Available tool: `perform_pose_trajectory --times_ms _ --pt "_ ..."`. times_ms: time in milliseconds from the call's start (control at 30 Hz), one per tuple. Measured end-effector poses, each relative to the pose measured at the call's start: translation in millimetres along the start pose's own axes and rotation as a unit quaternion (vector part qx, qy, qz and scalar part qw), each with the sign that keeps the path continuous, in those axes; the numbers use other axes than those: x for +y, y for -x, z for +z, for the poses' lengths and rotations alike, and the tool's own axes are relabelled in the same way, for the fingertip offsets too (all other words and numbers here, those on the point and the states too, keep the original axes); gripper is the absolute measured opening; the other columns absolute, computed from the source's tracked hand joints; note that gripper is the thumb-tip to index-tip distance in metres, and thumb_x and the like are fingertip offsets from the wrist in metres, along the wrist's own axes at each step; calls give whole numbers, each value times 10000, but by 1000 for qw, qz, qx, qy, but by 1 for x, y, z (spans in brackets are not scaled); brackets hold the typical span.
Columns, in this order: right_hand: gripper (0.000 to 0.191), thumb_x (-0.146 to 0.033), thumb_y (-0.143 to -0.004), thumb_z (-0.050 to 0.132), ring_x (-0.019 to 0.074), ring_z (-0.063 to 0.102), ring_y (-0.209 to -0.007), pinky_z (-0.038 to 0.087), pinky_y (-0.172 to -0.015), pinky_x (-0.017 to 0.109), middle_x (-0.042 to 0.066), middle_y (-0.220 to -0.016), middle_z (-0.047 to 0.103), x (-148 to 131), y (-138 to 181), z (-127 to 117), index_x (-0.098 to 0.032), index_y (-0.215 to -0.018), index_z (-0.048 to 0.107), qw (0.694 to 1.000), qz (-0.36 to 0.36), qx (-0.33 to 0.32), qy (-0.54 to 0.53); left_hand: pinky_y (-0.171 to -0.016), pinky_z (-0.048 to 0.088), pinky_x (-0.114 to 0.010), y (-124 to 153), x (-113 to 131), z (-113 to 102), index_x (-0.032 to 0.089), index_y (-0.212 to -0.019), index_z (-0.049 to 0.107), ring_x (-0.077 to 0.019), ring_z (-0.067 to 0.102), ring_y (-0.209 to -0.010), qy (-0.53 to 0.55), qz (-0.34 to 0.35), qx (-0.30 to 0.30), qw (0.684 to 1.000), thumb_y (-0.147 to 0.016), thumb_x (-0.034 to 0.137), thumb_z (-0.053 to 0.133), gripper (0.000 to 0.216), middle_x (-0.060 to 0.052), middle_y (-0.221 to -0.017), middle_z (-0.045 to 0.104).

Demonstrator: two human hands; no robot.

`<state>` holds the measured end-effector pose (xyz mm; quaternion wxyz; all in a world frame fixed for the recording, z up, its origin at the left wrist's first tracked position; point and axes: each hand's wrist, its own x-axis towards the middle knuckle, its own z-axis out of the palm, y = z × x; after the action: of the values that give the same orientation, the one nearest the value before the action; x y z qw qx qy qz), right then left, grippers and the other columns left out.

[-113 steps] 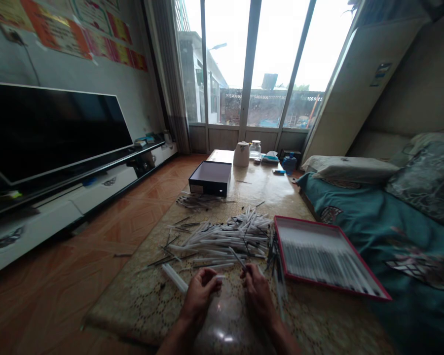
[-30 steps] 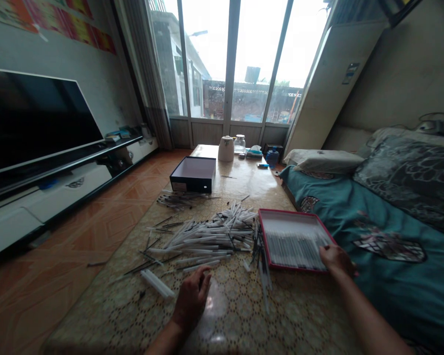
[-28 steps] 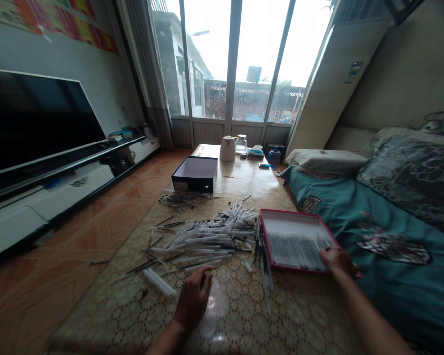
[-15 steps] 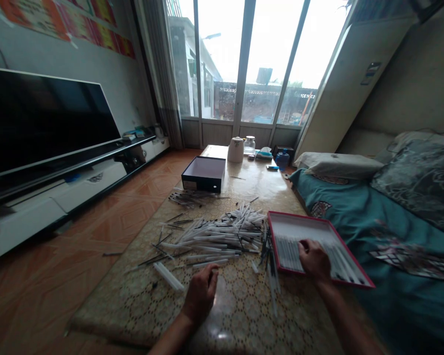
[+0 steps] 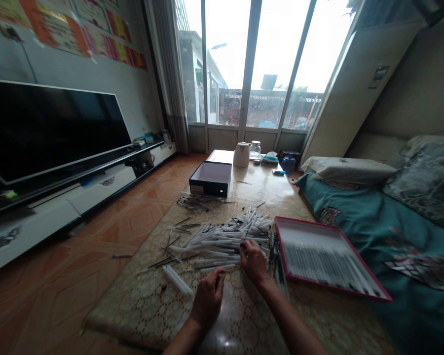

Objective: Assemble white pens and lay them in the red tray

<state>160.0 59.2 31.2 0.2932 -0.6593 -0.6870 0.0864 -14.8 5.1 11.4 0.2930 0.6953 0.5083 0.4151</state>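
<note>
A loose pile of slim white tubes (image 5: 222,234), mixed with thin dark sticks, lies across the middle of the patterned table (image 5: 148,296). My right hand (image 5: 253,261) is at the near right side of this pile, fingers pinched together; whether a tube is between them is hidden. Just in front of the pile, my left hand (image 5: 208,295) rests low with curled fingers, and I cannot make out anything in it. Left of that hand lies a small bundle of white tubes (image 5: 176,279). On the right, a red-rimmed box lid (image 5: 338,291) holds a row of dark-and-white tubes (image 5: 318,259).
A dark open box (image 5: 209,187) stands farther back on the table, with a heap of dark sticks (image 5: 194,203) before it. Behind are a pale kettle (image 5: 241,155), a glass jar (image 5: 255,149) and a tissue pack (image 5: 270,158). A teal-covered couch (image 5: 410,251) borders the right side.
My right hand has moved left from over the red-rimmed lid to the pile of tubes. My left hand has stayed almost in place. The view has shifted slightly.
</note>
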Motion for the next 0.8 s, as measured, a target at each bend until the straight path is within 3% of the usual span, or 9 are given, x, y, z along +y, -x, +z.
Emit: perform_pose_trajectory --times_ms 167,367,500,667,800 --pt "342 -99 -815 441 188 492 -1002 337 -861 265 44 -1031 594 -23 -13 8 -243 -1090 584 997 -59 -15 46 -790 480 -344 1 2 -1 214 -956 653 -237 649 -857 14 -13 6 1000 -827 251 468 229 -96 -914 704" --pt "231 -85 -809 456 201 500 -933 345 -805 277 68 -945 591 -32 -27 20 -210 -920 616 993 -54 -37 101 -824 474 -361 2 1 -2 203 -986 650 -236 644 -886 26 -12 13 1000 -835 244 460 246 -112 -944 698" --pt "217 -55 -808 430 202 503 -896 353 -794 288 74 -935 584 -24 -16 15 -196 -854 589 992 -36 -26 117 -806 484 -354 1 0 -5 203 -944 657 -236 649 -866 30 -25 27 999 -821 268 477 227 -101 -904 702" --pt "177 -118 -848 408 199 519 -870 379 -787 293 52 -865 577 -11 25 3 -207 -868 560 999 -26 34 32 -562 516 -304 -7 10 -6 169 -957 636 -191 647 -592 110 -121 29 986 -759 342 561 273 -51 -760 679" --pt "174 -136 -841 406 187 541 -839 415 -737 282 43 -860 577 -14 58 -2 -218 -887 552 997 -54 25 -59 -410 484 -245 -17 20 6 143 -990 600 -166 639 -530 305 -250 6 919 -630 391 702 449 -42 -753 654"
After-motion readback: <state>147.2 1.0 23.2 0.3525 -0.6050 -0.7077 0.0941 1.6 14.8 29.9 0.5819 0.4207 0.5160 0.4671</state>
